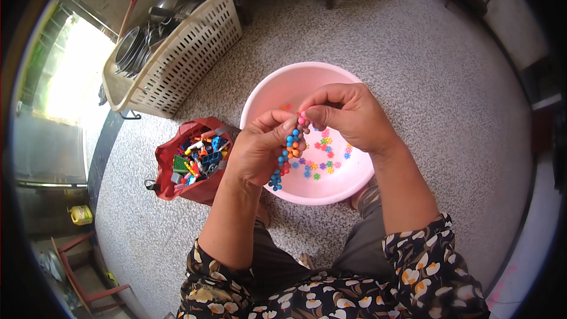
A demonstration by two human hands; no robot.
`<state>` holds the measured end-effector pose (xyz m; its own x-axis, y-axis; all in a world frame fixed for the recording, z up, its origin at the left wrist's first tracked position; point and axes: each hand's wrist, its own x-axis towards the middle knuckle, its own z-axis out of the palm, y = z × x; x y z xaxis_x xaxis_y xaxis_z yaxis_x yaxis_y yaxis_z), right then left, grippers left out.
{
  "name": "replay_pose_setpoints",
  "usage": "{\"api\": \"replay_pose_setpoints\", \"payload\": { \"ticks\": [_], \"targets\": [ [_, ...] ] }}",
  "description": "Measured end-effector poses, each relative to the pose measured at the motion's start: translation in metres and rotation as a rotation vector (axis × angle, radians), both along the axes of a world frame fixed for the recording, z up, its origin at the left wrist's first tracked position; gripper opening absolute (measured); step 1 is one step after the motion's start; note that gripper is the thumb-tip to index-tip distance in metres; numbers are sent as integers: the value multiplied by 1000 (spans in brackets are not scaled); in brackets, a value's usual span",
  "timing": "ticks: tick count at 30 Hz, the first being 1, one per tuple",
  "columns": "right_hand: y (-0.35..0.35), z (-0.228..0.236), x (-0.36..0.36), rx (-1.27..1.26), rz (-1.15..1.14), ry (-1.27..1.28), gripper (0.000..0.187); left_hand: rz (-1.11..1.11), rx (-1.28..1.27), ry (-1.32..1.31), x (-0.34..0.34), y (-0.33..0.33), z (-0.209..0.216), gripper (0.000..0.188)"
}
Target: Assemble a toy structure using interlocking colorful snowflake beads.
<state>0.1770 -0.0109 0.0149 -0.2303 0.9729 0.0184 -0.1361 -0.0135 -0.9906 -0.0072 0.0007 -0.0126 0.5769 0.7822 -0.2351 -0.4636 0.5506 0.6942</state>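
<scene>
Above a pink basin (260, 91), my two hands meet at a short chain of coloured beads (292, 142). My left hand (257, 145) is closed on it, thumb and index finger pinching its upper part. Blue, orange and red beads hang down below that thumb, over the palm. My right hand (354, 115) pinches at the top end, where pink beads (302, 118) show between the fingertips of both hands. Its fingers partly hide what they hold. On the basin's bottom lie several small flower-shaped bead pieces (329, 165) in many colours.
Left of the basin stands a red bag (165, 156) full of mixed toy blocks (204, 156). Behind it is a cream plastic basket (189, 53) with pans and lids. A yellow container (80, 215) and a reddish wooden chair (74, 274) are at the far left.
</scene>
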Motion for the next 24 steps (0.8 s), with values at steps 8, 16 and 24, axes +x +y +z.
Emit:
{"api": "replay_pose_setpoints", "payload": {
  "ticks": [8,16,24],
  "targets": [
    [2,-2,-4,-93,-130,248,15,66,-69,-93,1,-1,9,16],
    [-1,11,-9,10,-16,-4,21,49,-127,-101,-4,1,5,18],
    [1,3,4,16,12,-67,21,-8,-182,43,3,-3,23,20]
  ]
}}
